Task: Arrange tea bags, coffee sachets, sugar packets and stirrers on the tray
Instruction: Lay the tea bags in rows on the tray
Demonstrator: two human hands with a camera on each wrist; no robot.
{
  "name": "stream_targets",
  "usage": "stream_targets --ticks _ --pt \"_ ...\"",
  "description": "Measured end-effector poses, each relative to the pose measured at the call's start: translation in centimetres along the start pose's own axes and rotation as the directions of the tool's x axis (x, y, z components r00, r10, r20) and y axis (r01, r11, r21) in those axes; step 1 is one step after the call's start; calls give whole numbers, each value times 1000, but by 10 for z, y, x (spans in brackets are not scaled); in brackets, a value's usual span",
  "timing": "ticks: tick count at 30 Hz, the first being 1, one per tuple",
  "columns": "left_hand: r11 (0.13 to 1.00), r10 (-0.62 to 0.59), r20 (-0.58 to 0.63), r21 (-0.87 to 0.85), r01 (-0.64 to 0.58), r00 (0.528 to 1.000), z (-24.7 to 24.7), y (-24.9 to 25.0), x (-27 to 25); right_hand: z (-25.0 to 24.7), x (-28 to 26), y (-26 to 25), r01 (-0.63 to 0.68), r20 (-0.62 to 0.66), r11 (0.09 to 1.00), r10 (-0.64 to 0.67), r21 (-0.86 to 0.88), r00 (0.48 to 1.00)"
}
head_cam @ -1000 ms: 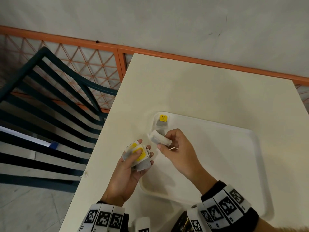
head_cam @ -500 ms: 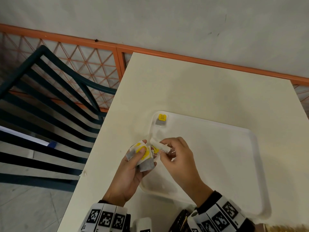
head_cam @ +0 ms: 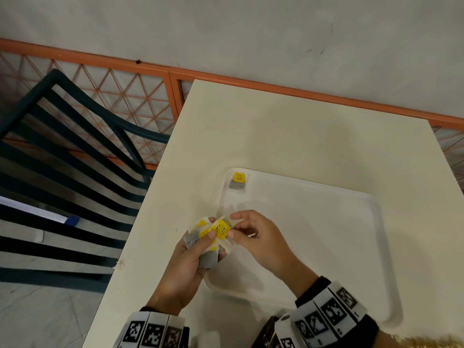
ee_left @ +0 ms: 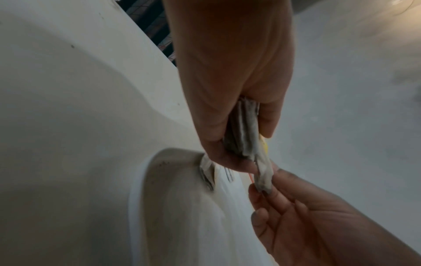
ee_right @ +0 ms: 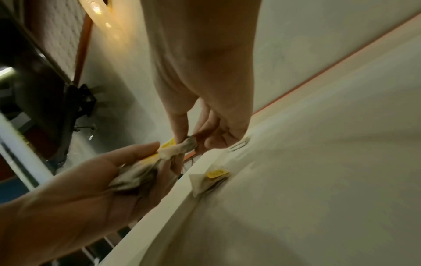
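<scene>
My left hand (head_cam: pixel 208 232) grips a bunch of tea bags (head_cam: pixel 206 249) with yellow tags, just off the white tray's (head_cam: pixel 384 247) left rim. My right hand (head_cam: pixel 232 227) meets it and pinches one tea bag (ee_left: pixel 264 176) at the top of the bunch, between thumb and fingertips. The right wrist view shows the same pinch on the tea bag (ee_right: pixel 187 142), with the left hand's bunch (ee_right: pixel 136 174) below it. A single tea bag (head_cam: pixel 238 180) lies flat in the tray's far left corner, also visible as the tea bag (ee_right: pixel 209 178) by the rim.
The tray lies on a cream table (head_cam: pixel 288 134) whose left edge runs close to my left hand. A dark green slatted chair (head_cam: pixel 75 159) stands left of the table, with an orange lattice fence (head_cam: pixel 125 96) behind. A small paper scrap (head_cam: pixel 120 264) sits on the table's left edge.
My right hand has come back from near the tray's far left corner to the left hand, bringing its tea bag against the bunch. The left hand has stayed put.
</scene>
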State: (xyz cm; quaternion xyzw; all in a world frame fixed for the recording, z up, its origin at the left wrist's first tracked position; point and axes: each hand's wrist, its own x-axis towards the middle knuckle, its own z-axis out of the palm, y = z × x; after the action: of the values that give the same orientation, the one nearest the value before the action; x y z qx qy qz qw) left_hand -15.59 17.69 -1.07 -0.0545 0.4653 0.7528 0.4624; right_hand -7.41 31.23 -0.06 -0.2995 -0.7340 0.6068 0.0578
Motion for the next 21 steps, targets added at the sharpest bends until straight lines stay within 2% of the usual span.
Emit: stream_targets --ticks 2,3,5,8,11,15,19,21 --pt "1000 13 -8 17 -13 1000 -3 0 -1 -5 8 2 -38 32 999 38 15 999" --pt "999 24 -13 27 -24 1000 -5 1 -1 -8 13 3 -58 7 998 58 31 998" --pt "998 49 -30 42 -48 998 -11 3 0 -17 26 5 -100 -105 991 108 86 989" --pt "997 65 -90 40 -61 994 -22 5 1 -32 47 7 -109 -324 986 146 129 935" --pt "997 76 -117 37 -72 990 -28 8 0 -43 66 8 -105 -427 992 128 77 895" --pt "997 72 -145 43 -66 987 -31 4 1 -42 82 12 -129 -434 991 104 -28 895" --pt "998 52 -158 49 -45 986 -31 2 -1 -40 87 18 -127 -390 963 24 -239 920" --pt "998 52 -165 55 -43 985 -32 1 -1 -40 87 19 -124 -381 950 5 -287 925"
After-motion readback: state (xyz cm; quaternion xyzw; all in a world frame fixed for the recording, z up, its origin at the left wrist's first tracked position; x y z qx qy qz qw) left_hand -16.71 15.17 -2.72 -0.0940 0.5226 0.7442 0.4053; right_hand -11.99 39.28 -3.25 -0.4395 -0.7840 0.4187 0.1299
